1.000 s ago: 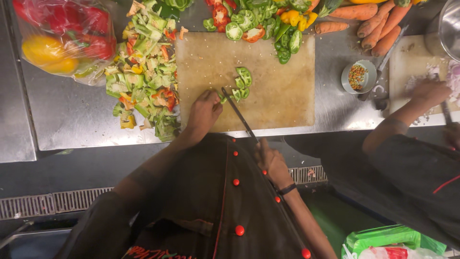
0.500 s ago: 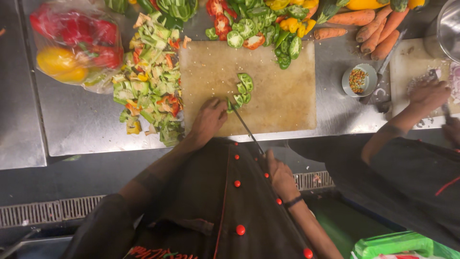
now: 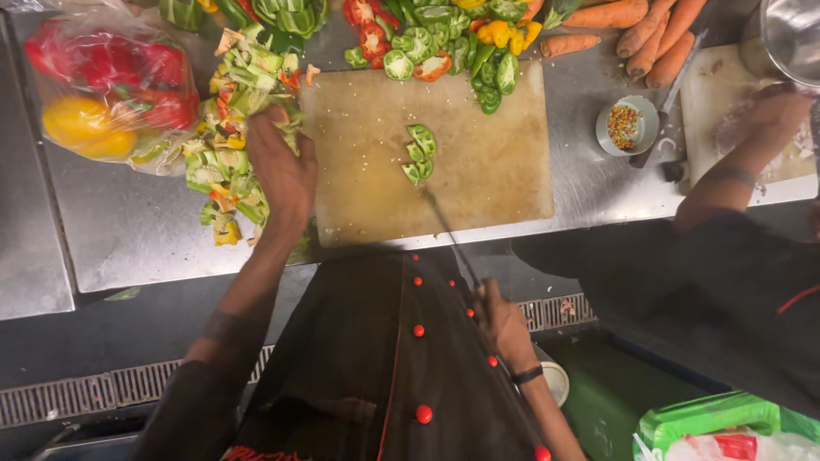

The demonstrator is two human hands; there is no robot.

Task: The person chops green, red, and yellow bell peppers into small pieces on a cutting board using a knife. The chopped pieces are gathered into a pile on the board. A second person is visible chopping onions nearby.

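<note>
My left hand [image 3: 282, 166] reaches over the pile of pepper scraps [image 3: 232, 128] left of the wooden cutting board [image 3: 495, 171], fingers curled on the scraps. My right hand [image 3: 504, 320] is low by my waist, shut on the handle of a long knife [image 3: 448, 235] whose blade tip points up onto the board. A few green pepper slices [image 3: 418, 154] lie in the middle of the board.
Cut red, green and yellow peppers [image 3: 444, 43] are heaped past the board. A bag of whole peppers [image 3: 102, 90] sits far left. Carrots [image 3: 636, 34] and a small spice bowl [image 3: 626, 125] are to the right, where another person's hand [image 3: 773, 115] works on a white board [image 3: 735, 85].
My left hand moved from the board's near edge out to the scrap pile on the left. The knife pulled back from the green slices toward me.
</note>
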